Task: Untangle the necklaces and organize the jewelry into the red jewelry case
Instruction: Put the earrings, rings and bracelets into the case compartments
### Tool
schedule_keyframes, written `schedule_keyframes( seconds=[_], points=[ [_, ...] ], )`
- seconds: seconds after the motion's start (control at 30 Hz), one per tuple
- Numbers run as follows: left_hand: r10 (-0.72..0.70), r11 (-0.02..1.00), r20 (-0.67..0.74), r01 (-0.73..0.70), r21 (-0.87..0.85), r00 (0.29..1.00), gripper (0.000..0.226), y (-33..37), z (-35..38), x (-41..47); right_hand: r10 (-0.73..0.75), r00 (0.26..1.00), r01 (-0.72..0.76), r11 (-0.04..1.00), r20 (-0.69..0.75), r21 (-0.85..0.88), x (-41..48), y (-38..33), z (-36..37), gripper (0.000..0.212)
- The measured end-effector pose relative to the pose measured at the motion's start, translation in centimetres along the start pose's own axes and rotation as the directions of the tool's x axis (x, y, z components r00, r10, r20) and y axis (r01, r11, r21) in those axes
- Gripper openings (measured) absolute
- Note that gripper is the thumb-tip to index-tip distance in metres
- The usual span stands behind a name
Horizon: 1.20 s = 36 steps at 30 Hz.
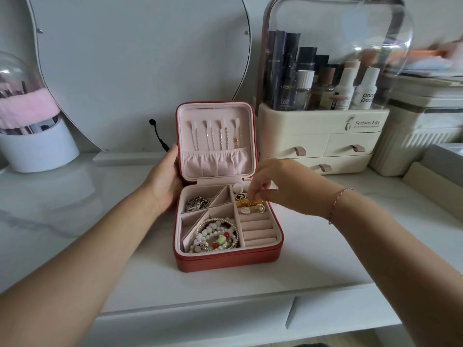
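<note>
While right hand (pixel 278 187) pinches gold jewelry (pixel 244 203), red case (pixel 225 262), lid (pixel 241 112) upright

A bright gold piece (pixel 246 203) is pinched by the right hand (pixel 275 186), whose wrist is circled by a thin cord (pixel 335 204) twisted in pink and red. Just beyond the pinch a black disc (pixel 241 196) marked in gold and a white pearl (pixel 236 187) are seen. Just below it are earrings (pixel 260 209) of white rimmed with gold. The jewelry case (pixel 225 261), gripped at its side by the left hand (pixel 165 181), is coloured brick red outside and pale pink within. Left of the pinch a dull silver heap (pixel 197 202) is shown, and nearer the wearer bracelets (pixel 218 236) of white beads, broken by red ones and one pale green. The tabletop (pixel 313 246) is white, faintly veined with grey.
</note>
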State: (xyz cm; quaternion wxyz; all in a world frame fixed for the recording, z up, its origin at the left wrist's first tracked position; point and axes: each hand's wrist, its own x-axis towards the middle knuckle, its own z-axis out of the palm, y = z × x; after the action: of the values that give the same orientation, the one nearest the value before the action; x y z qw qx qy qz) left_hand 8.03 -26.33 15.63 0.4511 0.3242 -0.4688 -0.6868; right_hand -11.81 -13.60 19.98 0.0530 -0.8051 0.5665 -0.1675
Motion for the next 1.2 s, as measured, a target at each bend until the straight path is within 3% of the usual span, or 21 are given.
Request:
schedule_keyframes(
  seconds=[0.23,0.37,0.47,0.53,0.67,0.97,1.2],
  points=[
    [0.021,0.996,-0.025,-0.018,0.091,0.999,0.044,0.2,0.1,-0.5,0.056,0.983,-0.025,0.985,-0.175,0.173,-0.9,1.5,0.7,0.009],
    [0.033,0.995,-0.018,-0.031,0.098,0.999,0.043,0.3,0.2,-0.6,0.076,0.969,-0.031,0.982,-0.235,0.189,-1.5,2.3,0.7,0.010],
    [0.042,0.995,-0.029,-0.039,0.097,0.999,0.040,0.3,0.1,-0.6,0.237,0.860,-0.112,0.952,-0.453,0.284,-2.2,4.4,-0.6,0.012],
    [0.056,0.992,-0.033,-0.052,0.112,0.998,0.038,0.3,0.2,-0.6,0.335,0.795,-0.194,0.931,-0.506,0.310,-2.7,6.0,-1.2,0.012],
    [0.077,0.991,-0.038,-0.072,0.111,0.996,0.034,0.2,0.5,-0.6,0.376,0.855,-0.314,0.924,-0.358,0.220,-2.8,7.6,0.5,0.010],
    [0.085,0.993,-0.023,-0.083,0.079,0.996,0.032,-0.1,0.3,0.1,0.381,0.907,-0.365,0.924,-0.182,0.113,-4.3,7.4,1.9,0.006],
    [0.079,0.996,-0.010,-0.079,0.048,0.997,0.033,0.1,0.5,-0.3,0.361,0.903,-0.354,0.932,-0.232,0.072,-4.3,5.5,2.2,0.008]
  ],
)
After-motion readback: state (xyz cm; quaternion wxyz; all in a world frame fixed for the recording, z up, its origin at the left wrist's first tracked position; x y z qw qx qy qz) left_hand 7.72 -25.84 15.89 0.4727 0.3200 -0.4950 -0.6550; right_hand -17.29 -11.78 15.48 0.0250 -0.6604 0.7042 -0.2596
